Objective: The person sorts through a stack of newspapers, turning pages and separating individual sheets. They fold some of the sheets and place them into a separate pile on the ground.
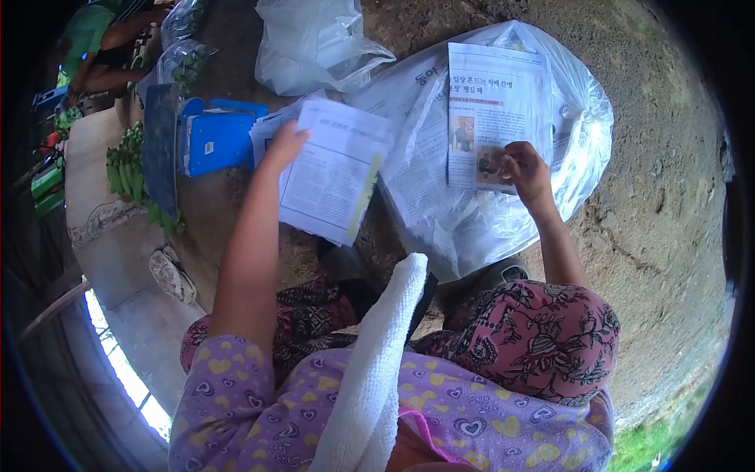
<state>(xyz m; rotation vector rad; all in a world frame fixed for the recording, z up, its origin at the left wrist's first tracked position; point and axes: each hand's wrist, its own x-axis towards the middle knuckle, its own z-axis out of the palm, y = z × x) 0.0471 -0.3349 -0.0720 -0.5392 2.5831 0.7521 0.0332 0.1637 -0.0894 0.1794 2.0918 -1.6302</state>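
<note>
Newspaper sheet [497, 102], right centre of frame: my right hand [525, 171] pinching its lower edge, sheet held up over clear plastic bag [582, 118]. Folded paper [334, 177], centre: my left hand [285, 146], grip closed on its upper left corner. Judged step: separating sheets. Next move calls for a steady pinch, thin paper tears. Blue box [216, 138] left; green vegetables [126, 165] far left.

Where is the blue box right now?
In the head view, the blue box lies on the ground at upper left, just left of the left hand with its newspaper sheet, beside a row of green vegetables.
</note>
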